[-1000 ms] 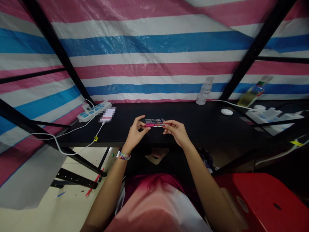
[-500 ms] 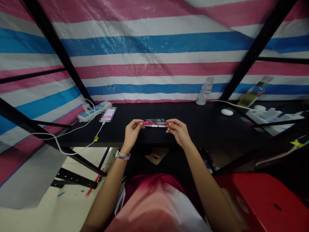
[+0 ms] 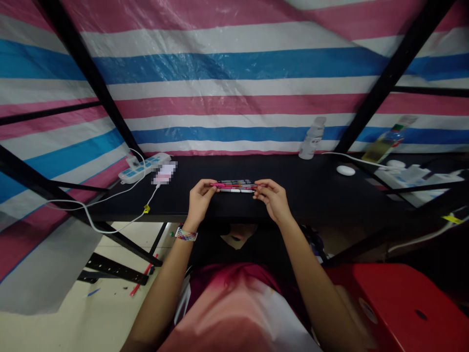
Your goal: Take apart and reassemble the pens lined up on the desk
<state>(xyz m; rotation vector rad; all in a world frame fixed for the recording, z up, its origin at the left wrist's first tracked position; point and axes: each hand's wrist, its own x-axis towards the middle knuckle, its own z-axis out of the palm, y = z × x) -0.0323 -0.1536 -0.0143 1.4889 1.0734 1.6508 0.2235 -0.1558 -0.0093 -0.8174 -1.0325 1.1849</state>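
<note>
Several pens (image 3: pixel 236 186) lie side by side across the front middle of the black table (image 3: pixel 234 168), pink, white and dark ones among them. Thumb and fingers of my left hand (image 3: pixel 201 195) close on their left ends. At the other end, my right hand (image 3: pixel 273 195) pinches the right ends, its lower fingers curled. The pen tips are hidden behind my fingers. A multicoloured band (image 3: pixel 186 234) is around my left wrist.
A power strip (image 3: pixel 144 167) and a charging phone (image 3: pixel 164 173) with white cables lie left. A clear bottle (image 3: pixel 312 139) and a white oval case (image 3: pixel 346 170) stand right, near a yellow-liquid bottle (image 3: pixel 388 139). Black frame posts flank the table; a red stool (image 3: pixel 406 298) is lower right.
Both hands keep hold of the pens in nearly the same place. My right hand sits very slightly farther right; the view has shifted a little.
</note>
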